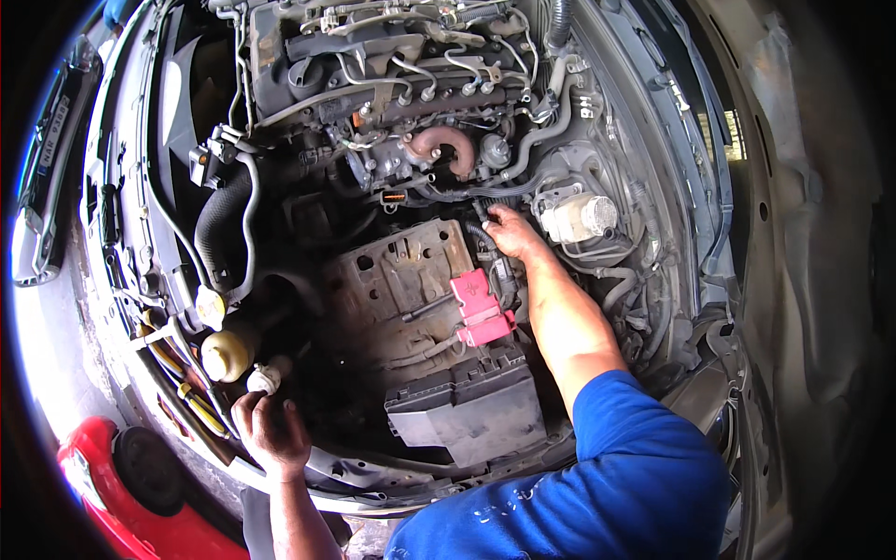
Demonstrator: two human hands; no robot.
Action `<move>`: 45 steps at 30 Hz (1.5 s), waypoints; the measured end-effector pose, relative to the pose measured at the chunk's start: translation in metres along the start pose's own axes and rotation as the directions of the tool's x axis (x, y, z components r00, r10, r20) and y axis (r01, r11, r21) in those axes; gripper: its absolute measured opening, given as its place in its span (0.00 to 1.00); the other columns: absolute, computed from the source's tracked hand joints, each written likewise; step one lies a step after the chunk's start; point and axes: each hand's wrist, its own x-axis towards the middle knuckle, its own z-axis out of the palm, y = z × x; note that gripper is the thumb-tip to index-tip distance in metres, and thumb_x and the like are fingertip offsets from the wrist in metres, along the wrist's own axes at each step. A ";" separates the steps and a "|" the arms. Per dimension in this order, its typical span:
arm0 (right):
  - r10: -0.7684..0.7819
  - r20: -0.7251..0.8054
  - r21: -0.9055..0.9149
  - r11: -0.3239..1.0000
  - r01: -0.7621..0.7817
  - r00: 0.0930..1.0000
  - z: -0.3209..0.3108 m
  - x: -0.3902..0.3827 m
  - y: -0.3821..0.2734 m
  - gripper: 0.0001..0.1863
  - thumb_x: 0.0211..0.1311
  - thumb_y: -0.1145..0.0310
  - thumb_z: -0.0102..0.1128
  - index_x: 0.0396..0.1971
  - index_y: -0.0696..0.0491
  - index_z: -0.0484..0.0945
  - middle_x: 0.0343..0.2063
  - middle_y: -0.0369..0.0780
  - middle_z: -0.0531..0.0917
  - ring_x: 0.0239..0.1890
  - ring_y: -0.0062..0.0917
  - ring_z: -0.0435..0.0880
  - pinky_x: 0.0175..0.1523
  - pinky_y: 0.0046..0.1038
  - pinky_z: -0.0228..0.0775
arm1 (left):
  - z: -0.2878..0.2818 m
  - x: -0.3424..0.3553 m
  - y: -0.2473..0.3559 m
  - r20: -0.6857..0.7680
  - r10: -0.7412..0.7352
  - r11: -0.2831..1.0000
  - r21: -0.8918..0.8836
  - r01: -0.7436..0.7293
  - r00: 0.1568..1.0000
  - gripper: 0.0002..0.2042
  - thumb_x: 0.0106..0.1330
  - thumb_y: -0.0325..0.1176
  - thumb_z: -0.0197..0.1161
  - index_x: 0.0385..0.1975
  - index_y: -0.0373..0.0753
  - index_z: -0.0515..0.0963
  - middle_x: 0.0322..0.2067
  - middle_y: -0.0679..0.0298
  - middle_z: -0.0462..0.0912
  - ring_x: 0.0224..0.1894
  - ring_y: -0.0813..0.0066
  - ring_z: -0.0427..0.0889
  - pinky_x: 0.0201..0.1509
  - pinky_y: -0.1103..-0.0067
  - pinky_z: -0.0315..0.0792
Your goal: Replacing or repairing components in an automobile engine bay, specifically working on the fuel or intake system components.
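Note:
My left hand (273, 434) is at the front left edge of the engine bay, fingers bent but apart. It is just below a dirty white cap-like fitting (265, 377), and I see nothing held in it. My right arm reaches across the bay. The fingers of my right hand (510, 231) are curled in among dark hoses and a wiring loom (478, 233), beside the bare metal battery tray (397, 266). What they grip is too small or hidden to make out. A red terminal cover (481, 306) lies nearer me, below that hand.
The engine (411, 103) fills the far side. A brake fluid reservoir (586, 219) stands right of my right hand, and a black fuse box (467, 411) is nearest me. A yellowed reservoir (228, 357) and yellow-handled tool (203, 411) are at left. A red car part (121, 495) shows outside.

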 end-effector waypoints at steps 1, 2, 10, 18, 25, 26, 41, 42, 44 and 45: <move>-0.018 0.014 -0.115 0.993 0.020 1.000 -0.001 0.001 0.003 0.23 0.64 0.62 0.60 0.55 0.59 0.74 0.51 0.49 0.80 0.52 0.36 0.80 0.56 0.31 0.69 | 0.000 0.001 0.001 0.000 -0.001 1.000 0.006 0.001 1.000 0.10 0.59 0.25 0.62 0.39 0.31 0.74 0.42 0.47 0.74 0.44 0.49 0.75 0.49 0.63 0.69; -0.015 0.017 -0.115 0.993 0.017 1.000 0.001 0.003 0.005 0.23 0.64 0.62 0.60 0.55 0.59 0.74 0.51 0.49 0.80 0.52 0.36 0.80 0.56 0.31 0.69 | -0.001 0.001 0.001 0.004 -0.003 1.000 0.007 0.003 1.000 0.10 0.59 0.25 0.62 0.39 0.31 0.74 0.42 0.47 0.74 0.44 0.49 0.75 0.49 0.63 0.69; 0.124 -0.285 0.660 0.744 0.101 0.950 0.031 0.051 0.007 0.14 0.68 0.63 0.57 0.43 0.59 0.77 0.34 0.41 0.83 0.35 0.25 0.81 0.42 0.29 0.72 | 0.001 0.000 0.001 -0.001 -0.034 0.999 -0.001 0.034 0.999 0.10 0.58 0.27 0.62 0.37 0.32 0.74 0.40 0.48 0.75 0.44 0.48 0.74 0.49 0.60 0.69; 0.238 -0.315 0.818 0.559 0.136 0.919 0.030 0.050 -0.021 0.12 0.71 0.63 0.54 0.40 0.57 0.73 0.29 0.38 0.79 0.31 0.23 0.79 0.37 0.28 0.71 | -0.002 0.000 0.000 0.000 -0.049 0.999 0.009 0.049 0.999 0.09 0.59 0.24 0.61 0.39 0.32 0.74 0.42 0.48 0.75 0.44 0.49 0.76 0.48 0.63 0.70; 0.203 -0.325 0.896 0.380 0.232 0.924 0.018 0.037 -0.009 0.08 0.71 0.65 0.55 0.39 0.55 0.72 0.29 0.36 0.77 0.32 0.22 0.77 0.40 0.27 0.73 | -0.001 0.002 0.003 0.009 -0.051 0.999 0.001 0.051 0.999 0.10 0.58 0.25 0.62 0.38 0.32 0.74 0.42 0.48 0.75 0.43 0.48 0.75 0.48 0.62 0.69; 0.201 -0.328 0.894 0.381 0.235 0.923 0.019 0.038 -0.010 0.08 0.71 0.65 0.55 0.39 0.55 0.72 0.29 0.36 0.77 0.32 0.22 0.77 0.40 0.27 0.73 | 0.000 0.002 0.003 0.006 -0.051 0.999 -0.002 0.051 0.999 0.10 0.58 0.25 0.62 0.38 0.32 0.74 0.42 0.48 0.75 0.43 0.48 0.75 0.48 0.62 0.69; 0.168 -0.405 0.756 0.614 0.225 0.899 0.019 0.047 -0.030 0.10 0.71 0.66 0.55 0.41 0.58 0.74 0.31 0.36 0.79 0.31 0.18 0.80 0.31 0.22 0.71 | 0.001 0.004 0.005 0.011 -0.043 0.999 0.012 0.043 0.999 0.09 0.58 0.25 0.61 0.38 0.32 0.74 0.42 0.48 0.75 0.44 0.49 0.76 0.49 0.63 0.69; 0.146 -0.397 0.729 0.650 0.215 0.906 0.018 0.049 -0.031 0.10 0.71 0.66 0.55 0.39 0.58 0.74 0.30 0.35 0.79 0.30 0.17 0.79 0.31 0.22 0.71 | 0.002 0.004 0.005 0.011 -0.042 0.999 0.013 0.042 0.999 0.09 0.58 0.25 0.61 0.38 0.32 0.74 0.42 0.48 0.75 0.44 0.49 0.76 0.49 0.63 0.69; 0.155 -0.437 0.709 0.665 0.233 0.886 0.020 0.051 -0.036 0.09 0.70 0.66 0.56 0.36 0.57 0.75 0.26 0.34 0.79 0.29 0.15 0.78 0.30 0.21 0.69 | 0.002 0.004 0.004 0.012 -0.047 0.999 0.016 0.047 0.999 0.09 0.58 0.25 0.62 0.38 0.32 0.74 0.42 0.48 0.75 0.44 0.49 0.76 0.49 0.63 0.70; 0.156 -0.440 0.725 0.643 0.247 0.884 0.022 0.052 -0.035 0.09 0.70 0.66 0.56 0.36 0.57 0.75 0.26 0.33 0.79 0.27 0.15 0.78 0.29 0.21 0.68 | 0.002 0.004 0.005 0.012 -0.047 0.999 0.016 0.047 0.999 0.09 0.58 0.25 0.62 0.38 0.32 0.74 0.42 0.48 0.75 0.44 0.49 0.76 0.49 0.63 0.70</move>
